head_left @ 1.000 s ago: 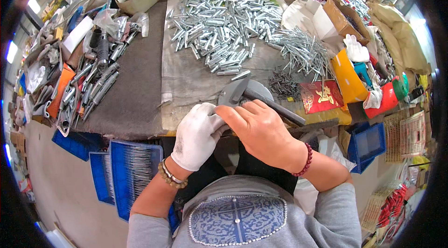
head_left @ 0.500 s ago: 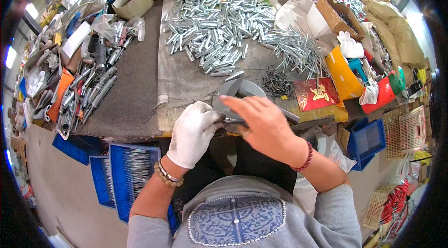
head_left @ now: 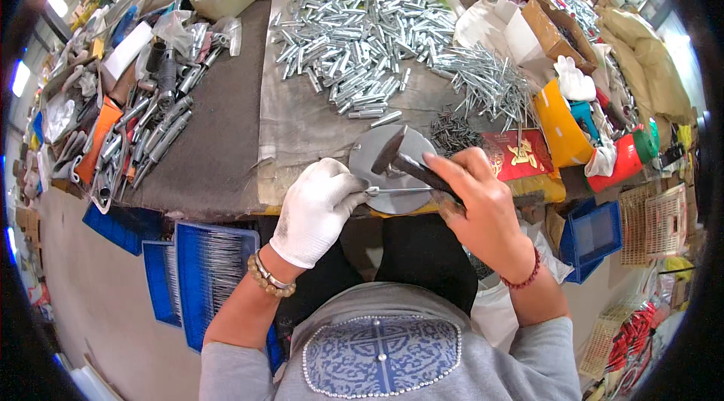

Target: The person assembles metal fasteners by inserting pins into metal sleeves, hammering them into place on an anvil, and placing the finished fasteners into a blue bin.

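My left hand (head_left: 320, 209), in a white glove, pinches one end of a thin metal rod (head_left: 403, 190). The rod lies level above a round grey metal disc (head_left: 369, 146) near the table's front edge, its right end reaching toward my other hand. Bare, my right hand (head_left: 483, 201) is closed around the dark handle of a hammer (head_left: 390, 152). The hammer's head is over the disc, tilted, just beyond the rod. Right of the disc is a pile of small dark pins (head_left: 455, 132), and beside it lies a red card with a gold design (head_left: 516, 156).
Many short silver metal sleeves (head_left: 362, 39) cover the cloth ahead, with thin rods (head_left: 494, 81) to their right. Tools (head_left: 162, 130) crowd the left side. A yellow container (head_left: 562, 122) and open cardboard box (head_left: 554, 32) stand right. Blue crates (head_left: 215, 280) with rods sit below left.
My right hand has moved right and closed on the hammer's handle; the hammer head has turned over the disc. More of the rod in my left hand now shows.
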A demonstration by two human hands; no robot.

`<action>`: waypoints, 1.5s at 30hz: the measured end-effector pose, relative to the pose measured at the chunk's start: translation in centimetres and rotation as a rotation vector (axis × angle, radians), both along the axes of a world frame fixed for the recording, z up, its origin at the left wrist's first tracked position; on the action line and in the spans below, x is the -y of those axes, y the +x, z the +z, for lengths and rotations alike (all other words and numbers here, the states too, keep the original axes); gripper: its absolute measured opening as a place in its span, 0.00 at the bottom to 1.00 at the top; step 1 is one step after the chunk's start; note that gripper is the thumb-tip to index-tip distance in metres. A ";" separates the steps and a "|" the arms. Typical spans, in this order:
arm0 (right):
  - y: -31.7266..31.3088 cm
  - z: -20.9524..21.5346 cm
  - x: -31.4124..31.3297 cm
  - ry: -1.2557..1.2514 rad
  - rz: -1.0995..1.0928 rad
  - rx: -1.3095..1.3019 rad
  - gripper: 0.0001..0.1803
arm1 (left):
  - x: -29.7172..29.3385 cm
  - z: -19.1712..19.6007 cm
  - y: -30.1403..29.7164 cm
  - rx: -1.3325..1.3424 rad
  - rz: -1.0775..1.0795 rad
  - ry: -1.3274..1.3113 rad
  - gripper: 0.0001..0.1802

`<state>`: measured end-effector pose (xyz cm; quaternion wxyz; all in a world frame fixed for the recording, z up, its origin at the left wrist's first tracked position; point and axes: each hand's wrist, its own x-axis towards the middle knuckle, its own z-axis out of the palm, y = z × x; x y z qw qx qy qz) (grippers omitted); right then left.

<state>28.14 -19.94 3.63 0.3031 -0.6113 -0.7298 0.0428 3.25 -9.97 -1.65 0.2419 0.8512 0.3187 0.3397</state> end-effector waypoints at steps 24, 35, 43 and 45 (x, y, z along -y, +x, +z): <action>-1.1 1.9 2.3 0.130 0.088 -0.104 0.31 | -0.3 -0.4 -0.2 0.048 -0.029 -0.044 0.10; 1.6 -0.9 -3.3 -0.123 0.070 -0.031 0.26 | -0.6 -0.1 -0.3 -0.028 -0.066 0.012 0.10; -0.3 -2.5 -3.2 -0.068 0.095 0.121 0.07 | -0.6 -0.2 -0.4 -0.036 -0.041 -0.033 0.10; -0.2 -2.5 -3.2 -0.086 0.107 0.141 0.08 | -0.5 -0.2 -0.4 -0.040 -0.035 -0.042 0.11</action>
